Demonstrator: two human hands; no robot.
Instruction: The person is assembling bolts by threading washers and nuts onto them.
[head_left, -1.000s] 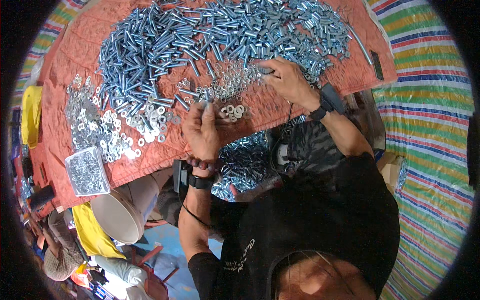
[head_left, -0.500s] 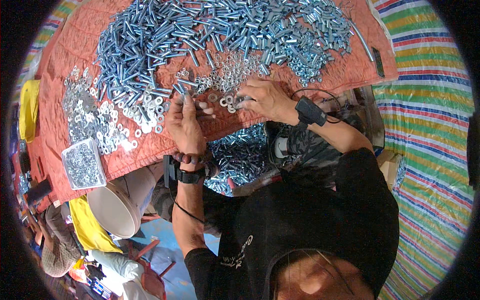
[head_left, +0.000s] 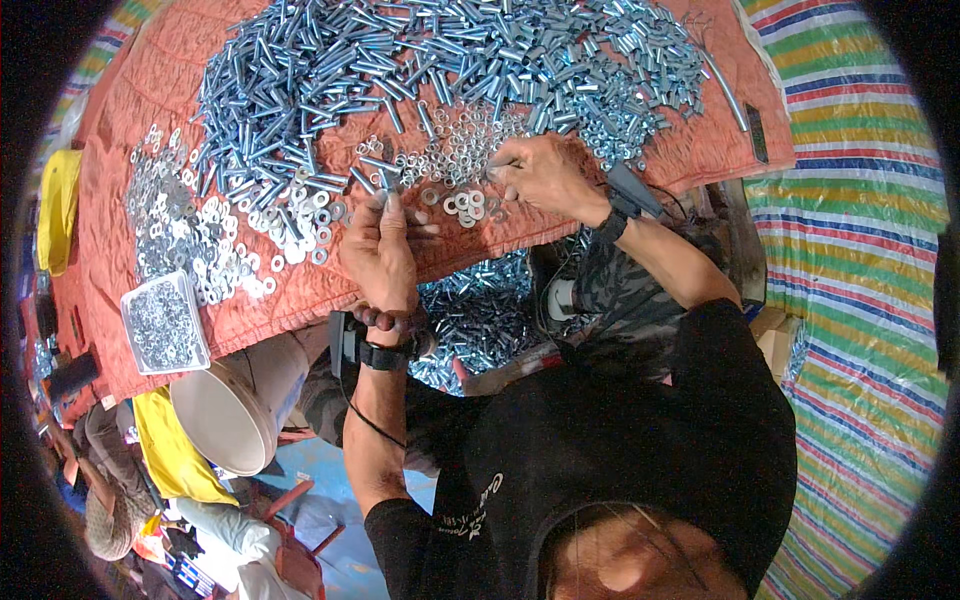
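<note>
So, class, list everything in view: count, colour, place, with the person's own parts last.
Bolts: many, silvery blue, upper left cloth
Short tubes: many, silvery blue, upper right cloth
Nuts: many, silvery, below the tubes
Ring washers: many, silvery, mid-cloth
Flat washers: many, silvery, mostly left
Filled tub: one, white, cloth's lower left
Cloth: one, orange-red, under the hardware
Metal heap: many pieces, bluish, below cloth's near edge
Bucket: one, white, lower left
Yellow sheets: two, yellow, left and lower left
Striped sheet: one, multicoloured, right
Clutter: unclear, mixed, lower left
Shirt: one, black, bottom
Wrist devices: two, black, both wrists
Left hand: one, bare, mid-cloth, pinching a bolt-like piece
Right hand: one, bare, at ring washers
</note>
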